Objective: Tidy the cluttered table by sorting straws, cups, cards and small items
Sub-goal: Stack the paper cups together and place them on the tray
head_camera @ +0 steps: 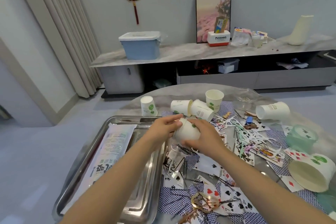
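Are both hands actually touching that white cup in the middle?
Touching. The head view shows the left hand and right hand wrapped around the white cup, fingers lying directly on its sides.

Matt white paper cups [214, 98] and glossy playing cards [234, 200] litter a polished marble-look table [158, 102] beside a mirror-bright stainless steel tray [145, 183] and a clear glass jar [245, 99].

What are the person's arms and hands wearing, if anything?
Nothing shows on them. Both forearms are bare right down to the frame's lower edge, with no sleeves in view. The left hand and right hand have no gloves, and no rings, watch or bracelets are visible.
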A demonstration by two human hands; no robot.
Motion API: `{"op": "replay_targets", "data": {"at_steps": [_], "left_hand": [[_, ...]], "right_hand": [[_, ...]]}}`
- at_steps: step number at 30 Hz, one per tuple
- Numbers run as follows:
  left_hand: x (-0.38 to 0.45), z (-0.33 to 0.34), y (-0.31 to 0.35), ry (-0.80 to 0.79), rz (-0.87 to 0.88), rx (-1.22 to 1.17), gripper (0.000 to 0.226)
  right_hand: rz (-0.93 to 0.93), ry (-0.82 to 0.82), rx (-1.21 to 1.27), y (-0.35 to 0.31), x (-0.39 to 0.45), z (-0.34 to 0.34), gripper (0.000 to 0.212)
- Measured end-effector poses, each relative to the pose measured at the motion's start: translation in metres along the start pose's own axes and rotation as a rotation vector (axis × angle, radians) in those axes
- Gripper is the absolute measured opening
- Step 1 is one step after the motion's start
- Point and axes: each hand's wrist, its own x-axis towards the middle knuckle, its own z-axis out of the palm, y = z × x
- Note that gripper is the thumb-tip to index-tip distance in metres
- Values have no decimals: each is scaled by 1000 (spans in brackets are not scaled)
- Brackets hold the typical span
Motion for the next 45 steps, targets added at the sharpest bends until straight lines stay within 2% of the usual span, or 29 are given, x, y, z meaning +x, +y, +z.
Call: {"op": "replay_targets", "data": {"at_steps": [2,5,8,10,13,15,19,21,23,25,27,32,40,45], "left_hand": [[15,-12,1,83,44,130,27],[46,-37,1,374,147,488,27],[78,-62,-5,654,168,769,41],[96,-77,-9,763,142,823,59],[122,-95,-14,802,-8,759,88],[138,-102,-21,791,-80,668,93],[149,-104,-38,766,-71,695,66],[145,-100,-42,725,36,655,59],[136,-92,-40,635,226,647,59],[120,-81,-35,484,400,752,58],[103,-72,-29,334,494,874,61],[63,-48,-14,113,454,993,68],[17,-11,8,-115,298,915,68],[6,19,9,-177,148,566,59]], "right_hand": [[-3,19,0,-2,17,8,78],[12,51,-9,-7,41,19,78],[25,66,-8,-6,58,32,76],[35,68,4,-3,65,39,75],[48,75,42,3,70,49,78],[57,97,59,5,74,52,78],[62,130,29,9,79,52,77],[68,135,20,11,78,52,78],[74,172,19,14,76,50,79],[75,213,18,14,71,44,80],[68,228,11,15,64,38,80],[25,226,-52,22,32,8,81],[-83,76,-198,31,-16,-51,84],[-90,-1,-217,31,-31,-65,85]]}}
